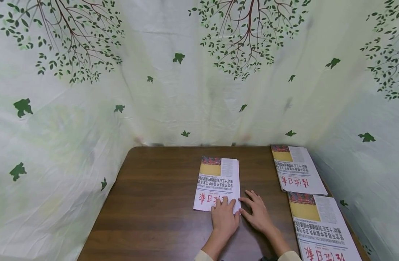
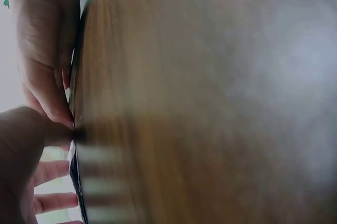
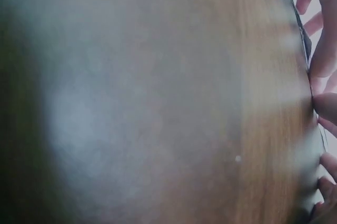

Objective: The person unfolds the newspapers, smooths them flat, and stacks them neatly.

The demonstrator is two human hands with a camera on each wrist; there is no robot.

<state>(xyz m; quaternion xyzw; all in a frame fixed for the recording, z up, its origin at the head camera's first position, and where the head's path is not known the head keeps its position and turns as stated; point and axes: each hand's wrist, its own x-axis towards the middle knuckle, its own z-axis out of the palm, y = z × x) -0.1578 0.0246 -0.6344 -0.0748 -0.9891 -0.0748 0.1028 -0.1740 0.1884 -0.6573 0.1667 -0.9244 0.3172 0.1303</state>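
Note:
A folded newspaper [image 1: 207, 185] lies flat on the brown table, its red title characters along the near edge. My left hand [image 1: 224, 219] rests on its near right part, fingers spread over the title. Beside the sheet's right edge is my right hand [image 1: 258, 214], with thumb and forefinger at the near right corner, close to the left thumb. Both hands have extended, relaxed fingers. In the left wrist view the fingers [image 2: 55, 171] show at the left side, low over the tabletop. Fingers [image 3: 324, 61] appear along the right side of the right wrist view.
Two more folded newspapers lie along the table's right side, a far one [image 1: 300, 170] and a near one [image 1: 326, 226], meeting end to end. The brown table [image 1: 147, 203] backs onto a pale curtain [image 1: 160, 98] printed with leafy branches, which also hangs at both sides.

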